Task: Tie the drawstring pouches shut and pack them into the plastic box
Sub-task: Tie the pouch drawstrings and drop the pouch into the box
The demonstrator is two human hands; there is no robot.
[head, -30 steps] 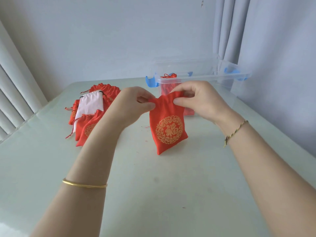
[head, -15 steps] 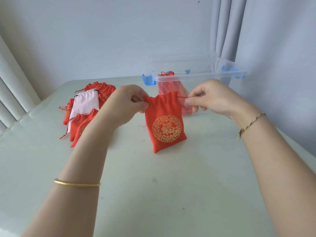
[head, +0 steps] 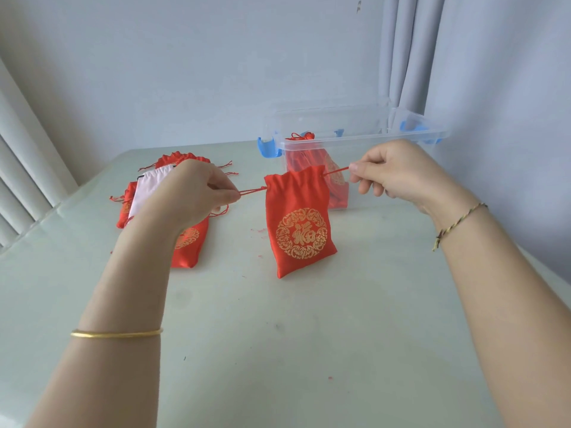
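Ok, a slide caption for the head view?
Left hand and right hand each pinch a taut drawstring of the red pouch, its mouth gathered, before the plastic box.

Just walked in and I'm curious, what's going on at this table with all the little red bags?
A person is drawing a red pouch shut on the table. The left hand and right hand each pinch an end of the cord, pulling outward, and the mouth is gathered. Behind it, a clear plastic box already holds packed pouches. A pile of more pouches, one of them a white pouch, lies to the left.
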